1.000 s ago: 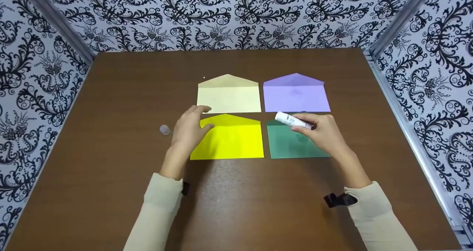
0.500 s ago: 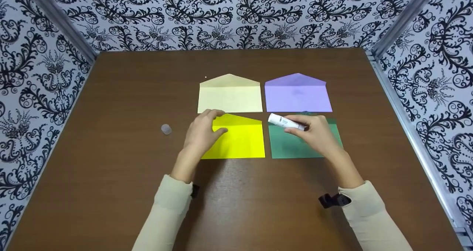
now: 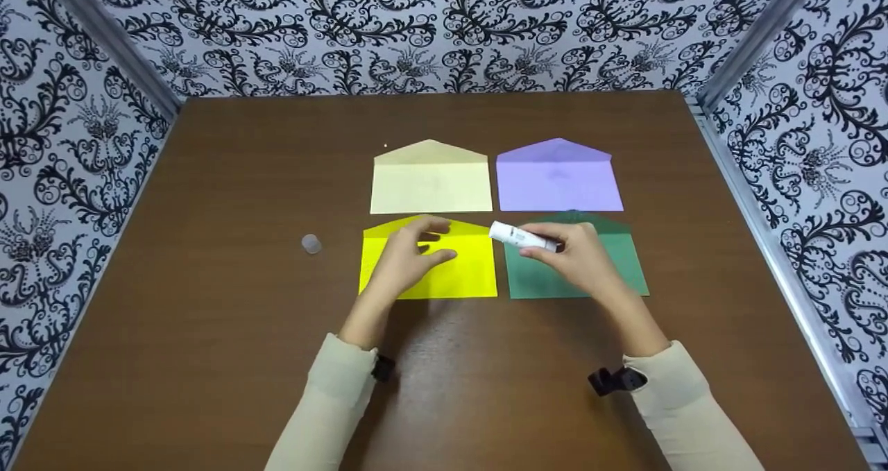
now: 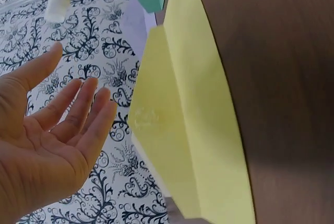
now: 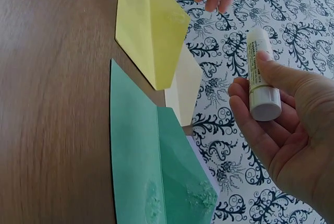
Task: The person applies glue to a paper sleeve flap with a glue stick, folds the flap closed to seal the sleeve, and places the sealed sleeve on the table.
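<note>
My right hand (image 3: 572,256) grips a white glue stick (image 3: 522,236) between thumb and fingers, above the green envelope (image 3: 603,277). The stick's bare end points left; in the right wrist view the glue stick (image 5: 263,85) lies across the fingers. Over the yellow envelope (image 3: 461,277) my left hand (image 3: 409,259) hovers with loosely bent fingers and nothing in them; the left wrist view shows its palm (image 4: 47,161) bare. Glue smears show on the flap of the yellow envelope (image 4: 156,104) and on the green envelope (image 5: 141,145). Both flaps are unfolded.
Behind lie a cream envelope (image 3: 430,186) and a purple envelope (image 3: 560,183), flaps up. The glue stick's cap (image 3: 311,244) stands apart at left on the brown table (image 3: 229,304). Patterned walls (image 3: 444,34) border the table at the back and sides.
My left hand has moved right, from the yellow envelope's left edge to over its middle. My right hand has shifted left and slightly down with the glue stick.
</note>
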Demonstrator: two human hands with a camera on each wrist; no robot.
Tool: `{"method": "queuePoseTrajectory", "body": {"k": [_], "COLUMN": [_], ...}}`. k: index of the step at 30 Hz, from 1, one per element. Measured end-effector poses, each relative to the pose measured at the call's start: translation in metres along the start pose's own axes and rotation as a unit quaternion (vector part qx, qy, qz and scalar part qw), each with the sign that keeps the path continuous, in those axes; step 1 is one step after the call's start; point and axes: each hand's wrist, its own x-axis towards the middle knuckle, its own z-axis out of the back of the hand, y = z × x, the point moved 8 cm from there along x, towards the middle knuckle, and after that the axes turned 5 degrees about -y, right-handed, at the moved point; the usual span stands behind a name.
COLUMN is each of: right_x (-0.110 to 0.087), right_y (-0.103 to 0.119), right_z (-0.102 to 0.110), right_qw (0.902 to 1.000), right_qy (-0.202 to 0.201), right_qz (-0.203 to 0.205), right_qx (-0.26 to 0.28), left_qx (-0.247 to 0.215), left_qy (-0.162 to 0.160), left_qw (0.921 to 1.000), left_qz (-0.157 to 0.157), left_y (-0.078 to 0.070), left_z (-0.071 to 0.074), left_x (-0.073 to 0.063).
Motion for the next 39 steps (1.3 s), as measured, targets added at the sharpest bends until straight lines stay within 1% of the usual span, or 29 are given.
{"method": "queuePoseTrajectory", "body": {"k": [3, 10, 13, 17, 20, 21, 22, 24, 27, 29, 30, 34, 37, 39], "right_x": [0.001, 0.002, 0.003, 0.004, 0.004, 0.004, 0.004, 0.004, 0.003, 0.002, 0.002, 0.001, 0.000, 0.000], "right_y": [0.002, 0.005, 0.008, 0.011, 0.014, 0.015, 0.016, 0.017, 0.019, 0.019, 0.019, 0.020, 0.020, 0.019], "right_z": [-0.003, -0.012, -0.014, -0.019, -0.022, -0.023, -0.024, -0.027, -0.029, -0.031, -0.031, -0.033, -0.034, -0.035], "right_qw": [1.0000, 0.9999, 0.9998, 0.9998, 0.9996, 0.9994, 0.9993, 0.9993, 0.9993, 0.9993, 0.9993, 0.9993, 0.9990, 0.9984], "right_qy": [0.002, 0.010, 0.011, 0.007, 0.003, 0.002, 0.002, 0.002, -0.001, -0.005, -0.007, -0.011, -0.011, -0.009], "right_qz": [0.000, -0.004, -0.005, 0.004, 0.015, 0.016, 0.017, 0.019, 0.016, 0.013, 0.011, 0.003, -0.001, -0.007], "right_qx": [0.001, 0.010, 0.013, 0.016, 0.025, 0.029, 0.032, 0.033, 0.033, 0.033, 0.035, 0.037, 0.043, 0.055], "left_qx": [-0.043, -0.104, -0.143, -0.204, -0.230, -0.234, -0.240, -0.258, -0.295, -0.320, -0.326, -0.331, -0.333, -0.338], "left_qy": [0.015, 0.036, 0.044, 0.061, 0.067, 0.068, 0.068, 0.067, 0.060, 0.051, 0.046, 0.024, 0.013, 0.008], "left_qw": [0.9989, 0.9935, 0.9879, 0.9762, 0.9690, 0.9673, 0.9652, 0.9584, 0.9446, 0.9357, 0.9334, 0.9328, 0.9332, 0.9318], "left_qz": [0.005, 0.030, 0.038, 0.044, 0.060, 0.069, 0.080, 0.103, 0.131, 0.140, 0.142, 0.140, 0.135, 0.133], "left_y": [0.001, 0.006, 0.007, 0.004, 0.005, 0.006, 0.006, 0.008, 0.008, 0.009, 0.009, 0.012, 0.012, 0.012], "left_z": [-0.008, -0.023, -0.029, -0.039, -0.047, -0.049, -0.051, -0.055, -0.059, -0.060, -0.060, -0.059, -0.057, -0.056], "left_x": [0.000, 0.002, 0.002, 0.001, 0.000, 0.000, -0.001, -0.002, -0.003, -0.003, -0.003, -0.003, -0.003, -0.004]}}
